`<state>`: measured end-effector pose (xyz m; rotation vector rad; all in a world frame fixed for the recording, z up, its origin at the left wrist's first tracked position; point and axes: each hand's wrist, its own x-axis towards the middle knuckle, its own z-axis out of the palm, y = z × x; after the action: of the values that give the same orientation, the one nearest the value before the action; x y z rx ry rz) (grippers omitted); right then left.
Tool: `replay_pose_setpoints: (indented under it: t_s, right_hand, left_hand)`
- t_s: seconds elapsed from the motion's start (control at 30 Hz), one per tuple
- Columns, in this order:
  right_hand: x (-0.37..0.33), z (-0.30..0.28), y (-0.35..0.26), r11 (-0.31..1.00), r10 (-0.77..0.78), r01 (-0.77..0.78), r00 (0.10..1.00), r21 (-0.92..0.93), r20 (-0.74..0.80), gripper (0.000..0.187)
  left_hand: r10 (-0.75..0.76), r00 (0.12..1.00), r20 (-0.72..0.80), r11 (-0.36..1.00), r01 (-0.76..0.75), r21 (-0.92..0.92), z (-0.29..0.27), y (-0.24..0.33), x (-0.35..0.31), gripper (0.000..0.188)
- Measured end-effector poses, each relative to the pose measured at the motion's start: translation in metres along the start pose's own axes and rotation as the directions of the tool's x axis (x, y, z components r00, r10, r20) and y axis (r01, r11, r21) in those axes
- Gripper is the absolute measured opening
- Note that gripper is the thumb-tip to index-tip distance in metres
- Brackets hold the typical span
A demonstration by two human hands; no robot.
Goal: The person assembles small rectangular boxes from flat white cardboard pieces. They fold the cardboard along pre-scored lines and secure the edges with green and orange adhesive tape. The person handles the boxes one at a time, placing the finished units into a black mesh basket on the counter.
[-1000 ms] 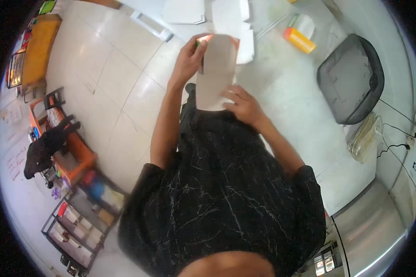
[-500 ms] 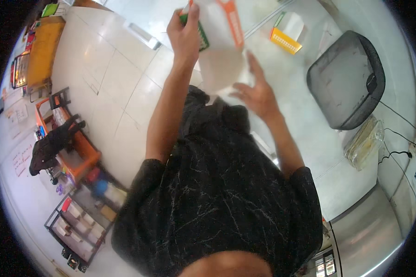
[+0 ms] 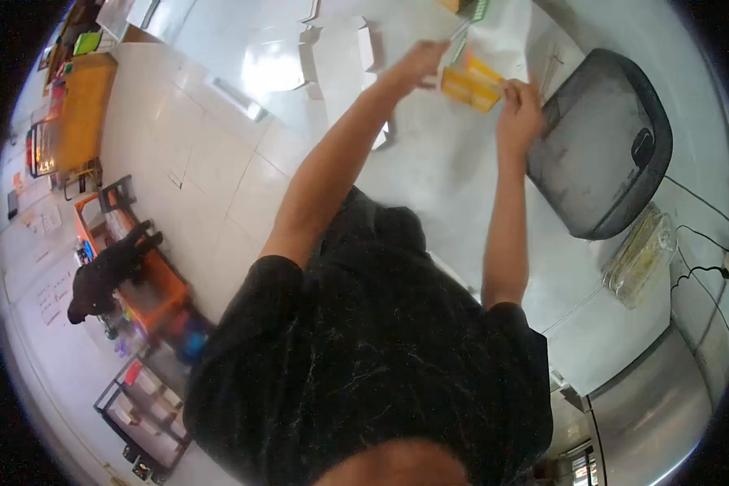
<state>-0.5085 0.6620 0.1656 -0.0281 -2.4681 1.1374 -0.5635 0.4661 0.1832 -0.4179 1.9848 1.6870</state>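
Over the white table point(image 3: 454, 174), a yellow, white and green folding carton point(image 3: 471, 89) is between my hands. My left hand point(image 3: 423, 65) reaches across from the left and has its fingers at the carton's left side; they are blurred and partly hidden. At the carton's right corner, my right hand point(image 3: 522, 113) is closed in a pinch. A white cardboard piece with raised flaps point(image 3: 366, 44) lies on the table to the left of my left hand. Beyond the carton, a green-edged white piece point(image 3: 479, 11) shows at the top.
To the right stands a grey panel with a black rim point(image 3: 599, 146), like a chair back. Near it are a clear plastic bag of flat items point(image 3: 640, 255), a black cable point(image 3: 697, 274) and a steel surface point(image 3: 652, 405). An orange unit point(image 3: 158, 304) stands far left.
Both hands have moved right, to the yellow carton. The white, orange and green carton that my left hand held is out of my hands. A white flapped piece now shows at left.
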Motion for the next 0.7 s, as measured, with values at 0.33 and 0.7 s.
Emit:
replay_pose_setpoints:
  t_s: [0.33, 0.7]
  right_hand:
    - [-0.095, 0.014, 0.000, 0.998, 0.019, -0.014, 0.996, -0.054, 0.090, 0.009]
    - [-0.117, 0.002, -0.001, 0.979, 0.201, -0.196, 0.971, -0.047, 0.133, 0.029]
  left_hand:
    - [0.046, 0.986, 0.158, 0.993, -0.028, -0.115, 0.012, -0.083, -0.022, 0.054]
    - [0.591, 0.805, -0.058, 0.797, -0.571, 0.199, 0.028, -0.134, -0.047, 0.033]
